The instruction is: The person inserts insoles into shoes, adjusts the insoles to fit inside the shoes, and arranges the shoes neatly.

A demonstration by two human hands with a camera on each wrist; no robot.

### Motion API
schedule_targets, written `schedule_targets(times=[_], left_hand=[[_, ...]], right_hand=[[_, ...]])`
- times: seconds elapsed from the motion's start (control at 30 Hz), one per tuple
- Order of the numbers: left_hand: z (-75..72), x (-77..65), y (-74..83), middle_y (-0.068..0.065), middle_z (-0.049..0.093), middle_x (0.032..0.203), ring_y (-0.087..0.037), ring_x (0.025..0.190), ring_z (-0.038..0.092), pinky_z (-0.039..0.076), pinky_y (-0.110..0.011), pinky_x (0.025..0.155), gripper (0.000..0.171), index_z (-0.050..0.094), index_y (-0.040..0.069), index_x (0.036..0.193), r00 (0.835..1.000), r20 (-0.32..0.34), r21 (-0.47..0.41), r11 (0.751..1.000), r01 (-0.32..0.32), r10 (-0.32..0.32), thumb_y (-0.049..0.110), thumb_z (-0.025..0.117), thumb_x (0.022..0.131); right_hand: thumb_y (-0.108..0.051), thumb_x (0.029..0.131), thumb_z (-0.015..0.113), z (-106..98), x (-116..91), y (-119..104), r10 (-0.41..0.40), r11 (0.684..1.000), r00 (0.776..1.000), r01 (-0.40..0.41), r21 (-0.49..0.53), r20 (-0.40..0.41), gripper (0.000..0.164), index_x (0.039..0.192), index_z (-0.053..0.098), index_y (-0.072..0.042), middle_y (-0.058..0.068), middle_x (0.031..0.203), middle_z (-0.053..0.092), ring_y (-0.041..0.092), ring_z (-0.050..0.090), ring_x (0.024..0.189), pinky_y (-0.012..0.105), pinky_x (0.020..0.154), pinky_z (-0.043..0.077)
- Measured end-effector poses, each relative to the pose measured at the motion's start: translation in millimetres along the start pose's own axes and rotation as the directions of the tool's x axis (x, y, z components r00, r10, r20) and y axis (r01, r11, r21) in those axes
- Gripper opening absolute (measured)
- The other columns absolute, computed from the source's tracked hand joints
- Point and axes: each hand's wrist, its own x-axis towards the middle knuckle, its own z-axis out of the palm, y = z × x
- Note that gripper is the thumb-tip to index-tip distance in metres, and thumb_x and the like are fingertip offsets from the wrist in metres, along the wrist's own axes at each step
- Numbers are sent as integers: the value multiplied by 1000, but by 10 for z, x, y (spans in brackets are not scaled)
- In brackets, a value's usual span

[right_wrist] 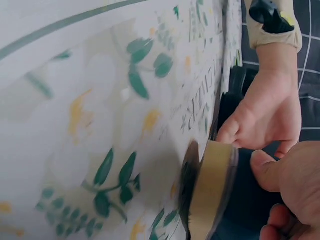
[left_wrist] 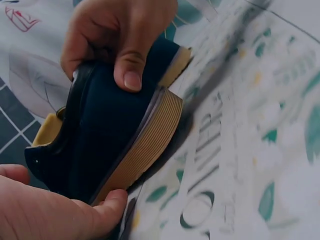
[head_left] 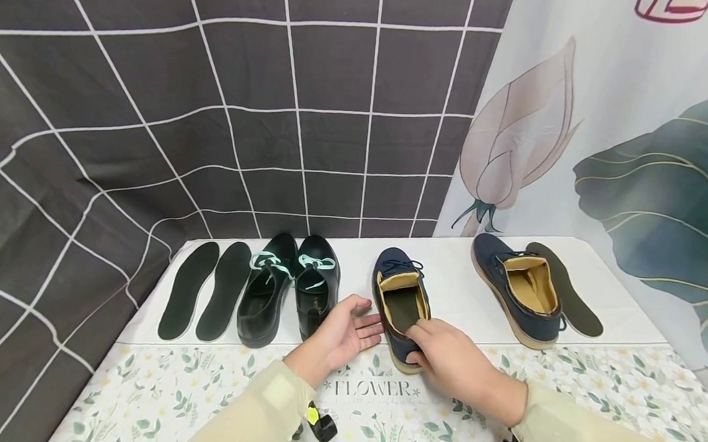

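A navy lace-up shoe (head_left: pixel 384 283) with a tan sole lies between my hands, toe pointing away. Inside its yellow lining is a dark insole (head_left: pixel 401 306). My right hand (head_left: pixel 452 361) pinches the shoe's heel, thumb on the outside and fingers over the collar; the left wrist view shows this thumb (left_wrist: pixel 131 75) on the navy heel. With fingers extended and palm turned up, my left hand (head_left: pixel 349 334) is at the shoe's left side. In the left wrist view its fingertips are right at the ridged sole (left_wrist: pixel 150 142).
The matching navy shoe (head_left: pixel 538 324) stands to the right, its yellow inside showing, next to a dark insole (head_left: pixel 571 294). On the left are two black shoes (head_left: pixel 261 310) with mint laces and two more dark insoles (head_left: pixel 189 291). A gridded dark curtain (head_left: pixel 329 137) hangs behind the table.
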Motion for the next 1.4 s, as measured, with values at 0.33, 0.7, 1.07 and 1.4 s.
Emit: schedule_targets(times=[0.33, 0.7, 1.07, 1.4], left_hand=[[102, 64, -43, -21, 45, 143, -30, 130, 49, 29, -49, 119, 60, 36, 1, 149, 991, 122, -84, 995, -51, 61, 28, 41, 96], [208, 125, -92, -22, 29, 161, -35, 150, 27, 19, -48, 123, 62, 28, -1, 155, 945, 302, -122, 988, -92, 126, 26, 31, 99], [409, 189, -257, -20, 28, 162, -35, 149, 28, 19, -50, 122, 61, 28, 2, 157, 909, 415, 52, 998, -47, 21, 27, 31, 101], [539, 209, -329, -23, 31, 159, -38, 148, 30, 23, -50, 121, 61, 29, 2, 156, 898, 439, 78, 996, -40, 2, 29, 35, 102]], right_hand=[[-19, 86, 79, -85, -89, 168, 13, 1000, 993, -12, 10, -121, 22, 101, 64, -13, -5, 91, 58, 12, 56, 85, 34, 76, 50], [-41, 105, 41, -218, -155, 415, -51, 998, 972, 41, -47, -231, 40, 101, 62, -7, 1, 88, 57, 17, 55, 79, 36, 69, 49], [-38, 105, 25, -223, -348, 660, -41, 993, 967, 11, -119, -251, 50, 101, 61, -5, 3, 90, 58, 21, 56, 79, 39, 68, 51], [-12, 86, 74, -233, -431, 786, 74, 988, 982, -97, -123, -175, 20, 102, 62, -6, 3, 92, 59, 22, 58, 84, 40, 73, 51]])
